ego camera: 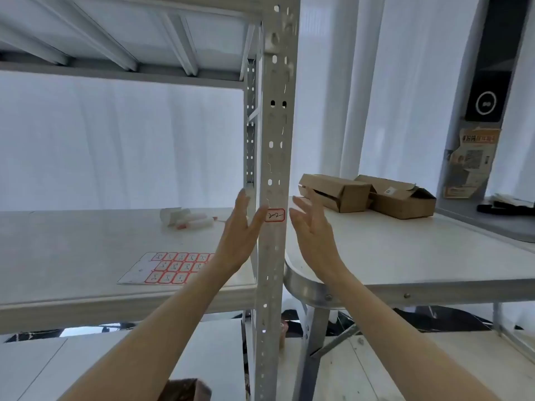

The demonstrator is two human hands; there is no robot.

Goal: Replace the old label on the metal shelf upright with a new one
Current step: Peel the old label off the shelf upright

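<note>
A perforated grey metal shelf upright [273,157] runs up the middle of the view. A small white label [275,215] with a red border and handwritten marks is stuck on its front face. My left hand [240,235] is raised just left of the upright, fingers straight, its thumb tip next to the label's left edge. My right hand [314,230] is raised just right of the upright, fingers spread and holding nothing. A sheet of red-bordered labels [168,269] lies flat on the shelf board, partly hidden behind my left forearm.
Crumpled white backing paper and small white rolls [185,217] lie further back on the shelf board [86,241]. Two brown cardboard boxes [367,195] sit on the white table [405,250] to the right. A dark panel with stickers [486,82] stands at the far right.
</note>
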